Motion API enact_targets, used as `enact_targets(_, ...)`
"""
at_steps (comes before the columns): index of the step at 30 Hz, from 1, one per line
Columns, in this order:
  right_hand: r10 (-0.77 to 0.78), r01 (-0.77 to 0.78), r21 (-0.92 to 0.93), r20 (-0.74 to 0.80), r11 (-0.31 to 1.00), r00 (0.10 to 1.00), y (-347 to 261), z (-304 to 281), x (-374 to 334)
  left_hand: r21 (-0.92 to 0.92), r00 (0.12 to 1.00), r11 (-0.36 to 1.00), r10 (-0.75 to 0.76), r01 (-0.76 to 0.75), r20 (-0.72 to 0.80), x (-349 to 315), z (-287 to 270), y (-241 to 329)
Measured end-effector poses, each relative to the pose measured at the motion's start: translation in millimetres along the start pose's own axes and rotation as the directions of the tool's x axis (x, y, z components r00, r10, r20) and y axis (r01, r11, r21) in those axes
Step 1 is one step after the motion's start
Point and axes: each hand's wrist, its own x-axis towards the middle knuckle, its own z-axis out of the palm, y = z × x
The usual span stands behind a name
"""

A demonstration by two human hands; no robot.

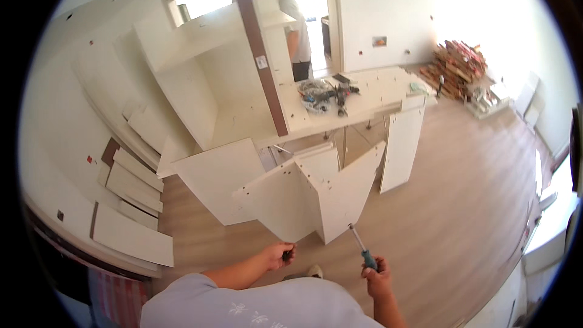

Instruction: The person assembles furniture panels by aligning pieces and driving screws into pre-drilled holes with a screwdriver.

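I judge the screwdriver (368,259) light, rigid; right hand (379,276) grips its handle correctly, tip near the lower edge of the white panel (341,200). Left hand (279,254): curled around a dark object (286,256).

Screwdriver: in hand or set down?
In hand: the right hand grips the screwdriver by its teal handle, its shaft pointing away from the person.

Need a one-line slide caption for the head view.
Right hand grips a teal-handled screwdriver; left hand is near white panels above a wood-look floor.
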Motion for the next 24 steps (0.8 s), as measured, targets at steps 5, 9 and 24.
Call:
enact_targets(5, -0.007, 0.011, 0.08, -0.043, 0.997, 0.999, 8, 10, -49, 0.003, 0.998, 0.999, -0.042, 0.042, 0.049, -10, 24, 48)
enact_targets(9, -0.023, 0.018, -0.06, -0.079, 0.998, 0.997, 19, 12, -74, 0.55, 0.918, 0.744, 0.379, -0.379, 0.12, -35, 78, 130)
enact_targets(24, 0.106, -0.052, 0.208, -0.259, 0.977, 0.96, 153, 193, -2, 0.266, 0.291, -0.558, 0.046, -0.786, 0.956, 73, 109, 305)
